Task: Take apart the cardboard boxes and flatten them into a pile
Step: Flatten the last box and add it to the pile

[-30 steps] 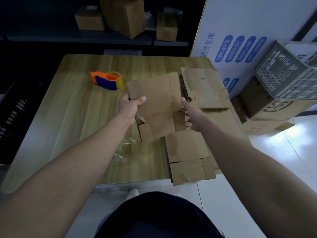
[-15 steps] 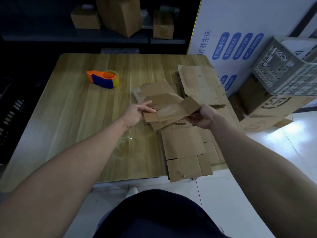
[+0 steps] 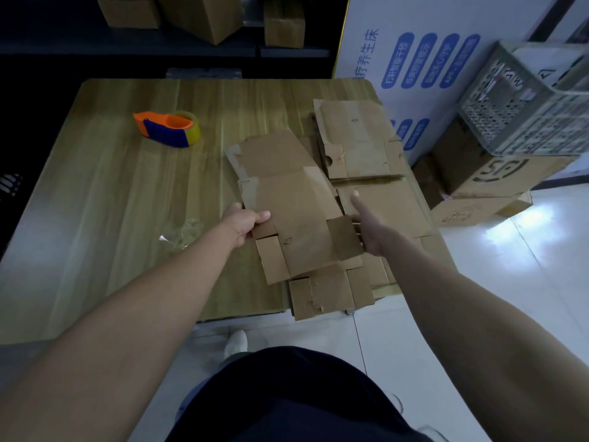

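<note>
The wooden table [image 3: 127, 202] offers bare surface left of the left-hand fingers, with a tape dispenser [image 3: 167, 129] beyond them and crumpled clear tape [image 3: 183, 234] nearer the person. The left hand [image 3: 243, 223] grips the flattened box [image 3: 296, 212] by its left edge, thumb on top. The right hand [image 3: 369, 231] holds the right edge (thumb straight on top, fingers curled under). The box lies over the pile of flattened cardboard [image 3: 357, 138], which extends beyond the right fingertips along the table's right edge.

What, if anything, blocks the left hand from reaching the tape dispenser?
Probably yes: only tabletop lies between the left hand and the tape dispenser, but it grips the flattened box and must let go first.
</note>
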`<state>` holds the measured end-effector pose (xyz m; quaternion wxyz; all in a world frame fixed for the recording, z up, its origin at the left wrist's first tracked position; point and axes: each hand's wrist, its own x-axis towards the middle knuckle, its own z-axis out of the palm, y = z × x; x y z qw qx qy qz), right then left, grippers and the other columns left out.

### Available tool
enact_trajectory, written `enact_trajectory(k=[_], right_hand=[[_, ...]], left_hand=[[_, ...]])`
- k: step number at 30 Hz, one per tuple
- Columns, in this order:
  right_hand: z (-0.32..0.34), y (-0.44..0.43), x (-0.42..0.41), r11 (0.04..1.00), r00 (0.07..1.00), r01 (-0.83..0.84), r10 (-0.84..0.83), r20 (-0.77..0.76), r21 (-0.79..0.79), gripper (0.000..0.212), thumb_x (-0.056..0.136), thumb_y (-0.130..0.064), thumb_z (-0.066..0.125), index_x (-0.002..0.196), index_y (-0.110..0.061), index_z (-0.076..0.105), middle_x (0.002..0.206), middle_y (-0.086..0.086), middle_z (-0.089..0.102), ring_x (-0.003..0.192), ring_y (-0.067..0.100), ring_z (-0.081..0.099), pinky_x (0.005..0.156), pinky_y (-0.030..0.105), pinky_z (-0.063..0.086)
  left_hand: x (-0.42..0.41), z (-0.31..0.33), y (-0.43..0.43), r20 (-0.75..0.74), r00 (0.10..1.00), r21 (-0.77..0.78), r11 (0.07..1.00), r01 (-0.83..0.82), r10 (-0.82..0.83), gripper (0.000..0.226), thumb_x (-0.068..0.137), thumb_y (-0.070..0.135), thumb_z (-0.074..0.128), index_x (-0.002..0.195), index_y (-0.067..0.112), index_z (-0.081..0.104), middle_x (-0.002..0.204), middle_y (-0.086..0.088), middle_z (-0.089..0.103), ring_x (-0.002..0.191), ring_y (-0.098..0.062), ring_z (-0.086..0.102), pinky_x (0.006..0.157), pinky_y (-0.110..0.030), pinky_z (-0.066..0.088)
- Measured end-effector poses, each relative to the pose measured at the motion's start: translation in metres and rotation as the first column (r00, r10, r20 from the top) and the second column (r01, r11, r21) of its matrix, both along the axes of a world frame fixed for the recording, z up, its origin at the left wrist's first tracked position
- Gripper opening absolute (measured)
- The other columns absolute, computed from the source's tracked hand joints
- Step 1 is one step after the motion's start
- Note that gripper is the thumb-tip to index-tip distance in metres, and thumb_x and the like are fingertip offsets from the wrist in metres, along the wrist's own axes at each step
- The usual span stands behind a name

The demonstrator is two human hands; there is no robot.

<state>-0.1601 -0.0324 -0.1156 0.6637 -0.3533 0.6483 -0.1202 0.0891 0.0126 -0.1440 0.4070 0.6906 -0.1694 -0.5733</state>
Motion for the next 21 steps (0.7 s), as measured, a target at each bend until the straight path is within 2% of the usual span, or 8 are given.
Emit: enact_trajectory(k=[2, 4, 6, 10, 14, 16, 18, 21], right_hand=[[-0.003, -0.001, 0.001, 0.99, 0.99, -0.113, 0.104, -0.097, -0.085, 0.067, 0.083, -0.064, 0.057, 0.119, -0.009, 0.053, 0.109, 0.006, 0.061, 0.1, 0.023, 0.058, 0.077, 0.036, 0.05], [-0.007, -0.002, 0.003, 0.974, 0.973, -0.159, 0.127, -0.192, -0.163, 0.047, 0.086, -0.044, 0.067, 0.116, -0.01, 0.058, 0.107, 0.004, 0.063, 0.093, 0.019, 0.059, 0.076, 0.034, 0.049], [-0.012, -0.004, 0.005, 0.963, 0.959, -0.182, 0.129, -0.253, -0.199, 0.035, 0.087, -0.035, 0.068, 0.111, -0.011, 0.061, 0.11, 0.005, 0.062, 0.094, 0.02, 0.058, 0.079, 0.034, 0.048], [-0.01, -0.007, 0.007, 0.957, 0.963, -0.171, 0.112, -0.243, -0.234, 0.056, 0.084, -0.035, 0.07, 0.131, -0.006, 0.055, 0.126, 0.009, 0.06, 0.112, 0.026, 0.058, 0.097, 0.041, 0.049], [-0.006, -0.006, 0.007, 0.948, 0.944, -0.193, 0.11, -0.311, -0.252, 0.052, 0.089, -0.03, 0.067, 0.133, -0.007, 0.054, 0.126, 0.009, 0.058, 0.116, 0.028, 0.055, 0.101, 0.043, 0.046], [-0.006, -0.004, 0.003, 0.94, 0.936, -0.215, 0.122, -0.329, -0.264, 0.044, 0.091, -0.028, 0.064, 0.128, -0.006, 0.056, 0.121, 0.01, 0.059, 0.108, 0.025, 0.056, 0.096, 0.038, 0.048], [-0.006, -0.002, -0.001, 0.937, 0.948, -0.217, 0.136, -0.287, -0.274, 0.037, 0.093, -0.023, 0.06, 0.126, -0.006, 0.056, 0.122, 0.01, 0.06, 0.097, 0.019, 0.055, 0.087, 0.034, 0.047], [-0.002, -0.003, -0.007, 0.959, 0.969, -0.152, 0.097, -0.226, -0.24, 0.039, 0.097, -0.028, 0.053, 0.133, -0.014, 0.05, 0.129, 0.009, 0.056, 0.104, 0.021, 0.053, 0.09, 0.038, 0.047]], left_hand=[[-0.002, -0.003, 0.001, 0.028, 1.0, -0.008, 1.0, -0.002, 0.002, 0.048, 0.079, -0.003, 0.07, 0.123, 0.001, 0.052, 0.118, -0.013, 0.063, 0.102, -0.026, 0.062, 0.087, -0.038, 0.052], [-0.005, -0.003, 0.002, 0.048, 0.999, -0.002, 1.0, 0.005, -0.005, 0.048, 0.079, -0.002, 0.07, 0.123, 0.001, 0.052, 0.117, -0.012, 0.064, 0.102, -0.025, 0.062, 0.088, -0.038, 0.052], [-0.008, -0.005, 0.003, 0.07, 0.998, 0.001, 1.0, 0.01, -0.01, 0.046, 0.08, 0.0, 0.07, 0.123, 0.001, 0.052, 0.117, -0.012, 0.063, 0.102, -0.026, 0.061, 0.088, -0.038, 0.052], [-0.014, -0.01, 0.01, 0.032, 0.999, -0.015, 1.0, -0.024, 0.024, 0.029, 0.085, 0.001, 0.066, 0.111, 0.007, 0.056, 0.115, -0.011, 0.064, 0.088, -0.021, 0.061, 0.077, -0.033, 0.052], [-0.022, -0.013, 0.014, 0.017, 1.0, 0.003, 1.0, -0.022, 0.022, 0.041, 0.085, 0.0, 0.065, 0.124, 0.006, 0.053, 0.118, -0.009, 0.063, 0.084, -0.017, 0.061, 0.066, -0.03, 0.05], [-0.024, -0.013, 0.014, 0.005, 0.999, -0.003, 0.999, -0.043, 0.043, 0.045, 0.085, 0.0, 0.066, 0.127, 0.009, 0.053, 0.119, -0.007, 0.063, 0.087, -0.016, 0.061, 0.064, -0.028, 0.049], [-0.027, -0.01, 0.012, -0.031, 0.997, -0.039, 0.996, -0.076, 0.075, 0.044, 0.087, -0.001, 0.062, 0.128, 0.011, 0.053, 0.12, -0.004, 0.062, 0.089, -0.015, 0.061, 0.068, -0.03, 0.05], [-0.029, 0.001, 0.003, -0.175, 0.977, -0.142, 0.979, -0.145, 0.119, 0.046, 0.091, 0.006, 0.058, 0.135, 0.012, 0.047, 0.128, -0.003, 0.057, 0.11, -0.021, 0.057, 0.097, -0.039, 0.046]])
